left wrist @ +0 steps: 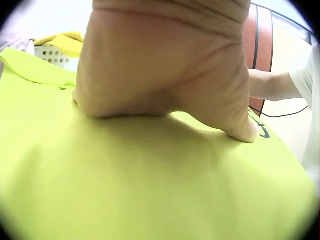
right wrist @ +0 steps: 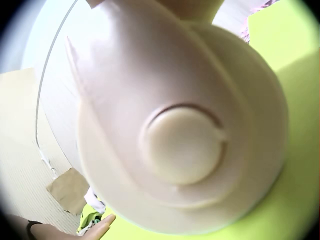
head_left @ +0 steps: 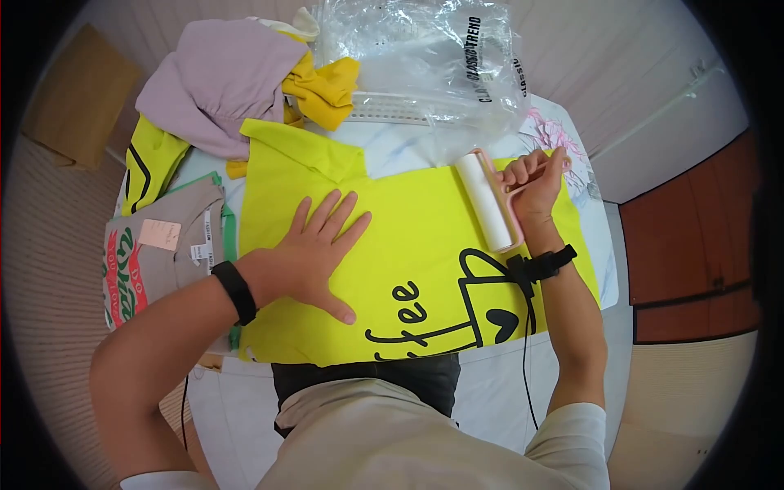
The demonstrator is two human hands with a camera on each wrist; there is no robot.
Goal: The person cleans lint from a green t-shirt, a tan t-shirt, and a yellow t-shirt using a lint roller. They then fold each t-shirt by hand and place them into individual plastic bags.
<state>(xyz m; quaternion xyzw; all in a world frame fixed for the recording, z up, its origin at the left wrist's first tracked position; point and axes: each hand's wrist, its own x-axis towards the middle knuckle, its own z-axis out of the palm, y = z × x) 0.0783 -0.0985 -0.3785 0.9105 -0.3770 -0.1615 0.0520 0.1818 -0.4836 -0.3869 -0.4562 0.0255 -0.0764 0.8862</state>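
Observation:
A bright yellow-green T-shirt with black lettering and a heart print lies spread out in front of me. My left hand rests on it, palm down with fingers spread; the left wrist view shows the palm against the fabric. My right hand grips the pink handle of a lint roller, its fingers curled round it. The white roll of the lint roller sits over the right part of the shirt. Its round pinkish end cap fills most of the right wrist view.
Left of the shirt lies a folded grey T-shirt with a paper tag. Behind are a mauve garment, a yellow cloth and clear plastic packaging over a white perforated basket. A cable hangs from my right wrist.

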